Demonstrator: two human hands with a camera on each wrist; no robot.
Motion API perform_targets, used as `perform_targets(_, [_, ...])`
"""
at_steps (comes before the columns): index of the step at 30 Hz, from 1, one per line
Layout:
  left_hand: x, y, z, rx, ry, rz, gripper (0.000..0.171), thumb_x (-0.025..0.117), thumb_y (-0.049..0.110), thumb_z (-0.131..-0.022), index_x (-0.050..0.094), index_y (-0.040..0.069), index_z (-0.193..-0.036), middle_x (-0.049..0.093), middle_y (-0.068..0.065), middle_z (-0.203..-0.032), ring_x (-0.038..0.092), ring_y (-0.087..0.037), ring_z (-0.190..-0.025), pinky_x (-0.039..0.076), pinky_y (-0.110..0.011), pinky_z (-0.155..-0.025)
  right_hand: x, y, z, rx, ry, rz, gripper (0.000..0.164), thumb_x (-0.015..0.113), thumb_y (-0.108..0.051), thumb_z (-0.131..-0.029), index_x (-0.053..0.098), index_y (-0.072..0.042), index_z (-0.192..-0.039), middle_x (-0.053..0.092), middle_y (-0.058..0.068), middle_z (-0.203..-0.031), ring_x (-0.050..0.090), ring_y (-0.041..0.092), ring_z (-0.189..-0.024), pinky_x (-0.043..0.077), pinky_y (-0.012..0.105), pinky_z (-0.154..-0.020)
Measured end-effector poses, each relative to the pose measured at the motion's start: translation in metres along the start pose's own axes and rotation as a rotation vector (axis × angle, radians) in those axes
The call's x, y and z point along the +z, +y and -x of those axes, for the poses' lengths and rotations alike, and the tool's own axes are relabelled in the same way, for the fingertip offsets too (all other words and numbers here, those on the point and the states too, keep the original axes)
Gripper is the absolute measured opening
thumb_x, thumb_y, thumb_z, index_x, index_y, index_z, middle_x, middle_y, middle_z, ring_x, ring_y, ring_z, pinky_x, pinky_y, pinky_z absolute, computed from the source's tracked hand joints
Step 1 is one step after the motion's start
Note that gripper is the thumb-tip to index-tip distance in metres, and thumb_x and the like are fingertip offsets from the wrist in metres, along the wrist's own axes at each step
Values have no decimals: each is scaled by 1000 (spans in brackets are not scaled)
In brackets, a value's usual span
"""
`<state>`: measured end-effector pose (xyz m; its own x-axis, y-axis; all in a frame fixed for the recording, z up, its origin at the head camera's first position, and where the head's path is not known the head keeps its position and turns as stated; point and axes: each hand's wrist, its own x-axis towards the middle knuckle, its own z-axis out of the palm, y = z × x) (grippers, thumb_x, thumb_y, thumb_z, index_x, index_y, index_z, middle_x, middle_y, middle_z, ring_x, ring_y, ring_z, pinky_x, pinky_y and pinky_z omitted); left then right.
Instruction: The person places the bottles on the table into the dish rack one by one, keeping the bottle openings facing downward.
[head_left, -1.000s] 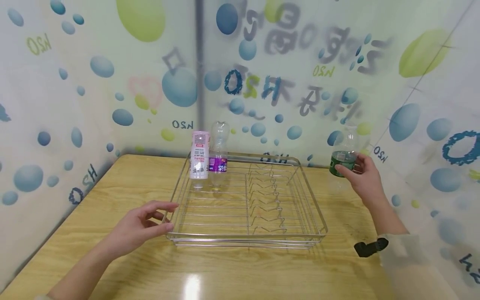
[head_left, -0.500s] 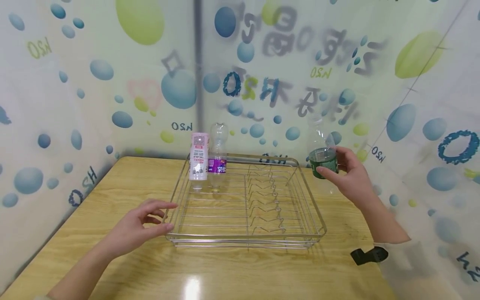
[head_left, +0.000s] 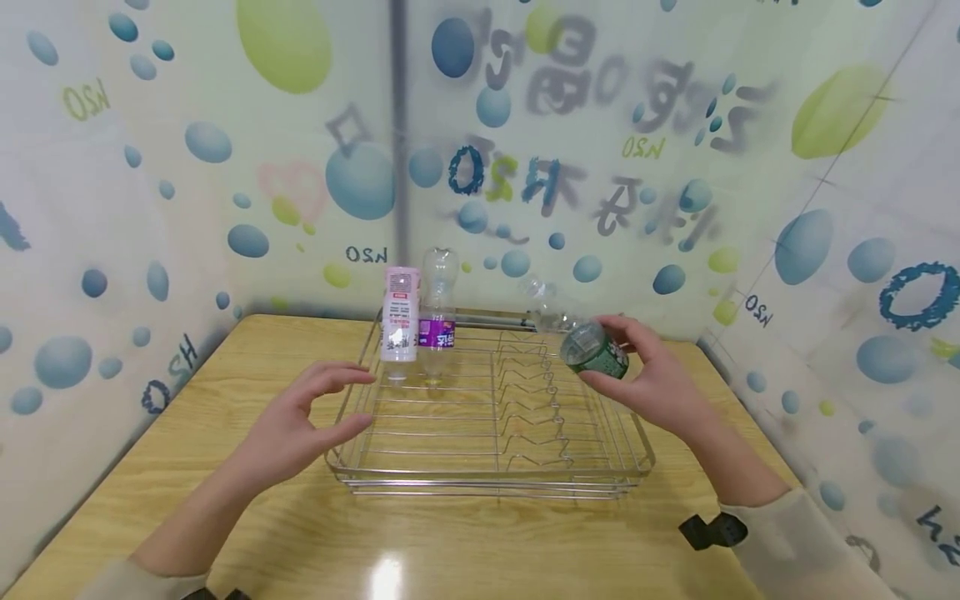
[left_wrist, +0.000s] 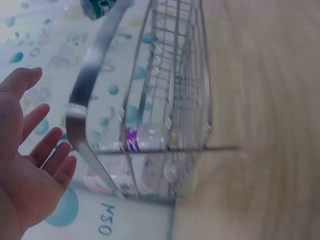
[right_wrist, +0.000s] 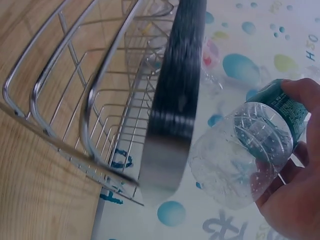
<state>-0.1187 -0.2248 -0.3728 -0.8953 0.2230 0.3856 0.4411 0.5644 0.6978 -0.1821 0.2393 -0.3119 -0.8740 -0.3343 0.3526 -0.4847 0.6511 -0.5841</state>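
My right hand (head_left: 652,375) grips a clear plastic bottle (right_wrist: 240,155) around its green label (head_left: 596,348). The bottle is tilted, its neck toward the back left, over the right side of a wire dish rack (head_left: 450,472). My left hand (head_left: 307,429) is near the rack's left rim with thumb and fingers spread, holding nothing. Inside the rack's back left stand two bottles side by side, upside down: one with a pink and white wrap (head_left: 401,312), and a clear one with a purple label (head_left: 437,332).
The rack stands on a wooden table (head_left: 442,550). Behind and beside the table are pale walls (head_left: 570,225) with printed blue and green drops. A row of bent wire dividers (head_left: 536,400) runs along the rack's right half.
The right hand has carried the green-labelled bottle leftward from beside the rack to above it, and tipped it over. The left hand has come off the rack's rim and spread wider.
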Motion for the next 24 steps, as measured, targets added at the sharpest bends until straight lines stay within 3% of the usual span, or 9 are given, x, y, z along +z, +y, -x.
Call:
perform_targets(3, [6,12,-14,35,-21,65,44,84,22,-99,69,26,-141,63,4,-149,59,-9,-131,56,-33,-109,7,-4,0,-52,-26,21,71,88,-20,-95,54,-11,-157,64,12,-140,57,27,-119,55,44,-96])
perform_targets(5, [11,20,-23,58,-42,121,47,86,19,-98,69,22,-142,65,1,-147,63,-10,-128,59,-27,-104,11,-7,1,-72,-46,30,71,89,-21,-94,55,-11,-157,64,12,-140,56,27,-118,55,44,-94])
perform_targets(11, [29,42,-49,55,-140,226,63,87,21,-96,58,20,-152,64,-6,-149,69,-27,-128,64,-38,-100,22,-14,1,-140,-86,64,73,91,-20,-91,58,-15,-156,65,9,-142,56,27,-121,56,47,-93])
perform_targets(17, [48,62,-69,22,-236,320,80,92,20,-92,50,23,-160,56,-8,-162,66,-35,-135,64,-45,-101,31,-20,3,-247,-106,124,73,94,-21,-88,61,-19,-152,66,5,-142,54,26,-124,53,49,-95])
perform_targets(24, [60,75,-83,13,-320,287,66,92,26,-92,63,23,-151,63,-6,-153,72,-29,-116,67,-35,-88,37,-26,4,-347,-100,215,71,95,-22,-86,63,-19,-150,67,6,-144,55,29,-124,46,55,-100])
